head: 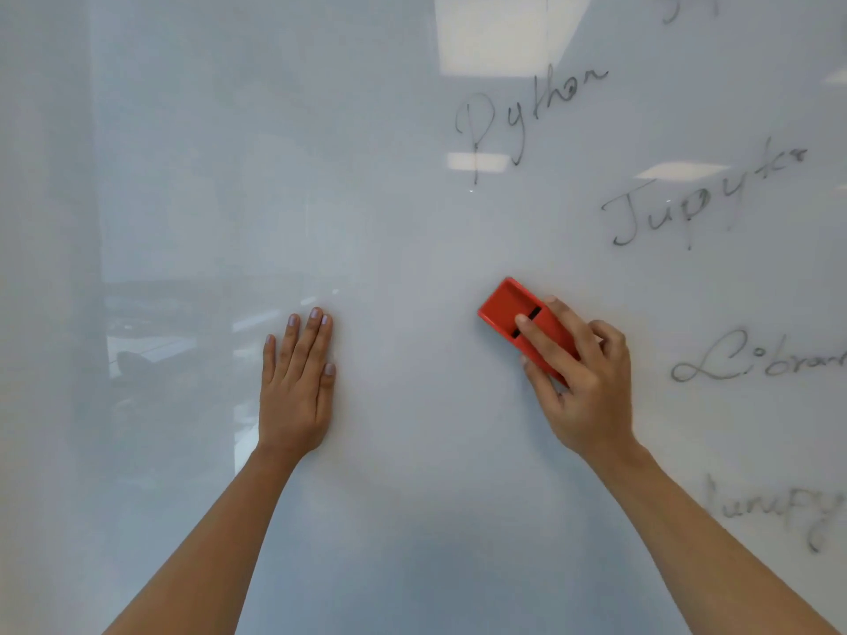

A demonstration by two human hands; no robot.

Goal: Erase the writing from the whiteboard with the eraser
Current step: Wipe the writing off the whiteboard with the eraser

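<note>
A glossy whiteboard [403, 231] fills the view. My right hand [582, 382] grips a red eraser [508, 309] and presses it flat on the board, tilted up to the left. Black handwriting runs down the right side: "Python" [527, 116], "Jupyter" [696, 199], "Librar…" [756, 359] and a blurred word [774, 506] below it. The eraser sits on a blank patch, left of "Librar…" and below "Python". My left hand [295, 387] lies flat on the board with the fingers together, holding nothing.
More writing [687, 6] is cut off by the top right edge. Ceiling lights [499, 34] and a room are reflected in the board's surface. The left and lower middle of the board carry no writing.
</note>
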